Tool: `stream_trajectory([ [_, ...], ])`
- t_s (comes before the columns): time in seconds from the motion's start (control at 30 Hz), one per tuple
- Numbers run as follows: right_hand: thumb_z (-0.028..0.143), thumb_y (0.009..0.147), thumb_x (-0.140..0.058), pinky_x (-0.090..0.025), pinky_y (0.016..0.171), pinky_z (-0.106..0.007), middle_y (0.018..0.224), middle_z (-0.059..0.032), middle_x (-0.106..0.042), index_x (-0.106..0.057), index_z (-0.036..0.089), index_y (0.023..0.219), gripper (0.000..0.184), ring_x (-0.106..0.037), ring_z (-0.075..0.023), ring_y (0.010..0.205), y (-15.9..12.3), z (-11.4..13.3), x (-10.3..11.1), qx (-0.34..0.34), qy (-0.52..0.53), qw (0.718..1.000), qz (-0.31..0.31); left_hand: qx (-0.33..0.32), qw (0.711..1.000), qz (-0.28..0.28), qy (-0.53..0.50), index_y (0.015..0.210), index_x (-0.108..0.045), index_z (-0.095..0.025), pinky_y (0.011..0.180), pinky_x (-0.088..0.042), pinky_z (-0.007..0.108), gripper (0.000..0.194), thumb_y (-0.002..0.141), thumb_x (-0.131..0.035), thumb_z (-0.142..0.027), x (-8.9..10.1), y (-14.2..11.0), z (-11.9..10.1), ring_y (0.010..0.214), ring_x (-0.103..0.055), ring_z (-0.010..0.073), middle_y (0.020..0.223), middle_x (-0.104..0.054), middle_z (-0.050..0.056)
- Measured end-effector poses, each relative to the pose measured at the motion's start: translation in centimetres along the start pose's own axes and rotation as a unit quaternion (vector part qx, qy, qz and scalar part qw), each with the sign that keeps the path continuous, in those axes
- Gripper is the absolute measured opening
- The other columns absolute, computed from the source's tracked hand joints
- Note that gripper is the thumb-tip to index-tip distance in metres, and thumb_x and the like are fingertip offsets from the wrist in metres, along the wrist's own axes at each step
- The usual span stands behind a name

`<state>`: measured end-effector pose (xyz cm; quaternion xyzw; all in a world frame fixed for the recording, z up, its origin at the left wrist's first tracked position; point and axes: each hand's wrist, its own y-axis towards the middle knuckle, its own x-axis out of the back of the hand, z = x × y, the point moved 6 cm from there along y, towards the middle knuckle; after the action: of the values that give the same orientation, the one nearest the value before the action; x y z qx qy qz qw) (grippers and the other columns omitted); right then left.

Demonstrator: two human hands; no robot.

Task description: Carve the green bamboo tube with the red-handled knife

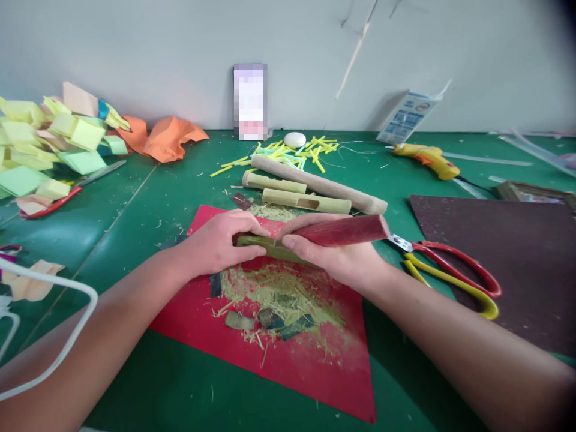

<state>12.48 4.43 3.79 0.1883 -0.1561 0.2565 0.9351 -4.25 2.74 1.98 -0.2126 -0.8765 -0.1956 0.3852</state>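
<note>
At six o'clock, nearest the person, a red sheet [198,327] is lying on the green tabletop [180,384], carrying dark chips [240,321] and, beyond them, pale shavings [270,282]. Over the sheet's far part, the left hand [216,240] is clamping the left end of a green bamboo piece [257,241] between thumb and fingers. The right hand [342,258] is gripping a red-handled tool [342,230], its tip end facing nine o'clock and its butt pointing toward three. Both hands are working close together; whether their fingertips are touching, one cannot tell. The tool's tip is hiding among the fingers, but the work appears to be cutting or carving. Any further stroke is calling for a firm left grip and a short, controlled push, left fingertips out of the tip's path. At three o'clock, scissors [400,243] are resting beside a dark board [504,258]. Farther off, toward twelve, notched bamboo pieces [335,204] and a pale rod [319,184] are lying before yellow strips [234,163].
</note>
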Motion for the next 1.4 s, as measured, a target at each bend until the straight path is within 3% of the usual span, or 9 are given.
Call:
stream_trajectory([
  [0.3, 0.028, 0.079, -0.072, -0.052, 0.06, -0.023, 0.078, -0.0021, -0.073, -0.072, 0.017, 0.079, 0.011, -0.066, -0.0128, 0.067, 0.3, 0.4, -0.4, -0.008, 0.008, 1.0, 0.012, -0.034, 0.999, -0.015, 0.018, 0.106, -0.067, -0.017, 0.089, -0.048, 0.033, 0.024, 0.085, -0.07, -0.028, -0.2, -0.1, -0.2, 0.099, -0.061, 0.0179, 0.103, -0.069, 0.005],
  [0.53, 0.029, 0.08, -0.072, -0.053, 0.065, -0.023, 0.083, -0.0039, -0.075, -0.073, 0.015, 0.081, 0.014, -0.067, -0.0131, 0.073, 1.2, 0.7, -0.4, -0.008, 0.004, 0.997, 0.073, -0.035, 0.999, 0.017, 0.022, 0.109, -0.068, -0.018, 0.093, -0.046, 0.035, 0.021, 0.092, -0.062, -0.027, -0.5, 0.2, -0.7, 0.103, -0.06, 0.0188, 0.108, -0.067, 0.006],
  [0.77, 0.035, 0.08, -0.074, -0.053, 0.068, -0.026, 0.084, -0.0055, -0.075, -0.073, 0.014, 0.083, 0.021, -0.067, -0.0155, 0.076, 1.3, 0.1, -0.1, -0.018, 0.016, 0.999, 0.042, -0.045, 0.998, 0.042, 0.013, 0.107, -0.067, -0.019, 0.097, -0.044, 0.036, 0.018, 0.096, -0.055, -0.025, -0.8, 0.3, -0.7, 0.106, -0.057, 0.0186, 0.108, -0.064, 0.006],
  [0.93, 0.037, 0.079, -0.074, -0.052, 0.063, -0.026, 0.079, -0.0045, -0.073, -0.071, 0.015, 0.077, 0.022, -0.064, -0.0145, 0.07, 1.2, 0.3, -0.2, -0.033, 0.01, 0.999, 0.011, -0.049, 0.997, 0.054, 0.039, 0.111, -0.065, -0.019, 0.098, -0.043, 0.039, 0.021, 0.097, -0.051, -0.024, -1.0, 0.3, -0.9, 0.107, -0.055, 0.02, 0.111, -0.063, 0.007],
  [1.07, 0.036, 0.078, -0.075, -0.051, 0.059, -0.026, 0.076, -0.004, -0.072, -0.07, 0.016, 0.076, 0.021, -0.063, -0.0144, 0.067, 1.0, 0.3, -0.5, -0.041, 0.03, 0.999, 0.004, -0.056, 0.996, 0.049, 0.038, 0.11, -0.065, -0.019, 0.101, -0.043, 0.04, 0.02, 0.094, -0.057, -0.028, -1.4, 0.3, -1.1, 0.112, -0.053, 0.0217, 0.116, -0.061, 0.007],
  [1.23, 0.029, 0.078, -0.071, -0.052, 0.06, -0.024, 0.075, -0.0024, -0.071, -0.067, 0.017, 0.072, 0.014, -0.064, -0.0131, 0.066, 0.5, 0.6, -1.4, -0.023, 0.043, 0.998, 0.031, -0.052, 0.997, 0.046, 0.025, 0.098, -0.066, -0.019, 0.091, -0.046, 0.036, 0.017, 0.09, -0.063, -0.034, -1.6, 0.5, -1.2, 0.103, -0.054, 0.0206, 0.106, -0.063, 0.005],
  [1.4, 0.031, 0.079, -0.071, -0.053, 0.062, -0.024, 0.077, -0.0022, -0.071, -0.068, 0.017, 0.075, 0.015, -0.065, -0.013, 0.068, 0.6, 0.1, -0.9, -0.013, 0.018, 1.0, 0.017, -0.041, 0.998, -0.009, 0.036, 0.1, -0.065, -0.019, 0.086, -0.046, 0.033, 0.021, 0.083, -0.071, -0.028, -0.7, 0.5, -1.0, 0.097, -0.057, 0.019, 0.1, -0.064, 0.003],
])
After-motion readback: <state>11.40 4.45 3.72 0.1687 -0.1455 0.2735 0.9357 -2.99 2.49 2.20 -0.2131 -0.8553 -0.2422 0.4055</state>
